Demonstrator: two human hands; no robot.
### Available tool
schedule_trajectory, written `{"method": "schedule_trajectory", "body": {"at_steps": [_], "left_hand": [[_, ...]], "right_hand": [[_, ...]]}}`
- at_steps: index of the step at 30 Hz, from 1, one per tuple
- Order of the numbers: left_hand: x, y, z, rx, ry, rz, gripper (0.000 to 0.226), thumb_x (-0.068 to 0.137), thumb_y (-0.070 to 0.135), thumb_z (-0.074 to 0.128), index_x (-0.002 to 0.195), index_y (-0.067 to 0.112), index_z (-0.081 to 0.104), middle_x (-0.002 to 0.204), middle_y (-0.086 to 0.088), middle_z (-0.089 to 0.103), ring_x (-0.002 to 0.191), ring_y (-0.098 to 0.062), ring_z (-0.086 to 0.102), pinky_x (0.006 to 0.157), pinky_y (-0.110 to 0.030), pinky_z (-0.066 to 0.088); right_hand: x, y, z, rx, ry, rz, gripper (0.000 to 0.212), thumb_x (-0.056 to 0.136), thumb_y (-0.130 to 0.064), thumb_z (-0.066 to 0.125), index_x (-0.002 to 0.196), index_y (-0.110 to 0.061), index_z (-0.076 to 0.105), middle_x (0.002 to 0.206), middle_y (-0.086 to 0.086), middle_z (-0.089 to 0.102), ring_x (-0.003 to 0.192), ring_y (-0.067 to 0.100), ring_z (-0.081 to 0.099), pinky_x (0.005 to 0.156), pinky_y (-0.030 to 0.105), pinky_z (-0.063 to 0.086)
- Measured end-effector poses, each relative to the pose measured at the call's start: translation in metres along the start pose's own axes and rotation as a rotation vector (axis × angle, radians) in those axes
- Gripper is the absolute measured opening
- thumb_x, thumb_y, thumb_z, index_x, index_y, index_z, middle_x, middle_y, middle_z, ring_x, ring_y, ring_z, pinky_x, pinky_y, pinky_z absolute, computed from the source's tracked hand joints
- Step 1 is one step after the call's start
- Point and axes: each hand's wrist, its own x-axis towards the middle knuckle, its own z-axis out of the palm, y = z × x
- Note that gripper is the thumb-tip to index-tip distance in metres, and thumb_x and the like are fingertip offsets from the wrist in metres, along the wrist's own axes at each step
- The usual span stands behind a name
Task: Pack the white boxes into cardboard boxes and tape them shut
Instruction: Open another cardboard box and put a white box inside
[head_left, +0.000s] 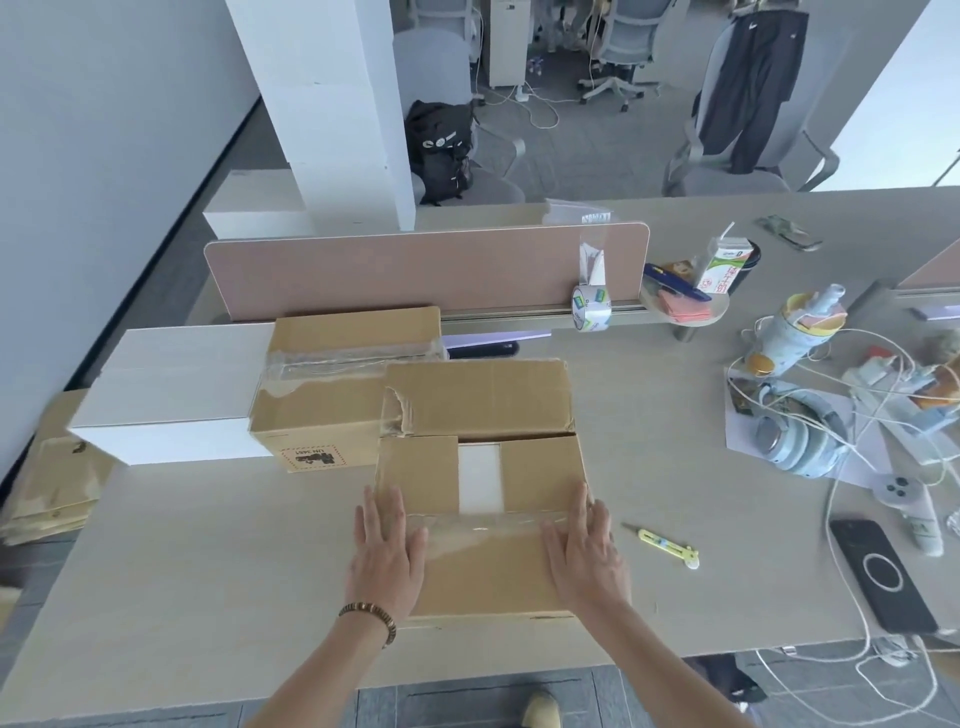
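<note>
A head-worn camera looks down at a pale wooden desk (208, 561). At the far left, a stack of flattened cardboard (49, 488) sits at the desk's edge. Beside it lies a stack of long white boxes (171, 395), touching a sealed cardboard box (322, 384) with clear tape across its top. Just right of that, front and centre, is an open cardboard box (483, 467): its far flap stands up, its two side flaps are folded in, and a white box (480, 480) shows in the gap between them. The left hand (387, 553), with a beaded bracelet on its wrist, lies flat on the near flap's left side, fingers straight and slightly spread. The right hand (584, 551) lies flat on its right side, fingers straight and close together. Clear tape runs along the flap's edge between them. Right of the box, a yellow utility knife (667, 545) lies on the desk. A roll of clear tape (591, 306) stands farther back by the pink divider (415, 270). At far right lie blue headphones (795, 436), white cables and a black phone (880, 574).
</note>
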Motion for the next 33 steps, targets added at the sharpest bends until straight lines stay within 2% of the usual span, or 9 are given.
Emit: {"method": "schedule_trajectory", "body": {"at_steps": [8,11,14,19,22,25,28,31,33], "left_hand": [[0.001,0.001,-0.001,0.012,-0.03,-0.043,0.07,0.101,0.054,0.019,0.157,0.026,-0.012,0.165,-0.007,-0.017,0.153,-0.028,-0.001,0.117,-0.045,0.033],[0.009,-0.002,-0.007,-0.057,-0.061,-0.052,0.078,0.101,0.054,0.031,0.157,0.023,-0.013,0.165,-0.011,-0.015,0.153,-0.028,-0.002,0.123,-0.044,0.017],[0.037,-0.002,-0.021,-0.258,-0.044,-0.058,0.085,0.099,0.046,0.048,0.158,0.018,-0.006,0.165,-0.011,-0.007,0.153,-0.024,0.002,0.123,-0.04,0.014],[0.1,0.014,-0.053,-0.524,0.061,-0.093,0.07,0.098,0.042,0.05,0.155,0.015,0.021,0.158,-0.007,0.027,0.143,-0.023,0.032,0.116,-0.039,0.029],[0.124,0.025,-0.066,-0.583,0.085,-0.204,0.063,0.1,0.038,0.049,0.153,0.014,0.025,0.145,-0.012,0.036,0.109,-0.019,0.047,0.092,-0.034,0.039],[0.137,0.029,-0.071,-0.664,0.119,-0.257,0.055,0.1,0.036,0.046,0.148,0.013,0.033,0.141,-0.013,0.044,0.119,-0.023,0.049,0.095,-0.04,0.041],[0.142,0.027,-0.071,-0.7,0.111,-0.243,0.061,0.1,0.046,0.045,0.151,0.017,0.03,0.143,-0.011,0.045,0.126,-0.026,0.048,0.099,-0.045,0.042],[0.141,0.029,-0.077,-0.792,0.089,-0.267,0.069,0.099,0.057,0.042,0.155,0.023,0.023,0.144,-0.011,0.049,0.132,-0.031,0.046,0.102,-0.048,0.041],[0.137,0.028,-0.079,-0.854,0.062,-0.299,0.068,0.097,0.063,0.04,0.153,0.029,0.026,0.143,-0.011,0.052,0.134,-0.032,0.046,0.105,-0.05,0.04]], "right_hand": [[0.009,0.004,-0.002,0.015,-0.045,-0.015,0.075,0.1,-0.058,0.027,0.159,-0.022,-0.004,0.149,0.007,0.023,0.124,0.03,0.05,0.097,0.042,0.046],[0.024,0.009,-0.003,0.03,-0.019,-0.037,0.076,0.096,-0.058,0.035,0.158,-0.025,0.005,0.144,0.007,0.034,0.128,0.029,0.046,0.107,0.044,0.036],[0.049,0.002,-0.007,0.055,0.002,-0.06,0.073,0.096,-0.051,0.045,0.156,-0.023,0.014,0.149,0.009,0.034,0.132,0.033,0.042,0.112,0.044,0.03],[0.1,-0.026,-0.024,0.142,0.049,-0.033,0.07,0.097,-0.048,0.043,0.156,-0.02,0.019,0.155,0.009,0.029,0.138,0.032,0.036,0.115,0.044,0.027],[0.125,-0.044,-0.036,0.348,-0.003,0.061,0.075,0.095,-0.044,0.056,0.156,-0.02,0.019,0.155,0.005,0.029,0.141,0.028,0.034,0.114,0.043,0.03],[0.146,-0.051,-0.045,0.578,-0.083,0.157,0.091,0.091,-0.038,0.068,0.159,-0.019,0.011,0.159,0.006,0.028,0.146,0.025,0.027,0.117,0.043,0.029],[0.154,-0.049,-0.048,0.648,-0.087,0.21,0.098,0.087,-0.039,0.073,0.159,-0.022,0.01,0.159,0.006,0.031,0.146,0.026,0.029,0.116,0.047,0.032],[0.151,-0.044,-0.046,0.595,-0.067,0.193,0.092,0.087,-0.041,0.072,0.158,-0.023,0.017,0.15,0.007,0.042,0.138,0.028,0.04,0.111,0.046,0.038],[0.145,-0.04,-0.048,0.62,-0.046,0.155,0.078,0.086,-0.049,0.07,0.15,-0.024,0.032,0.132,0.006,0.054,0.122,0.026,0.051,0.102,0.042,0.044]]}}
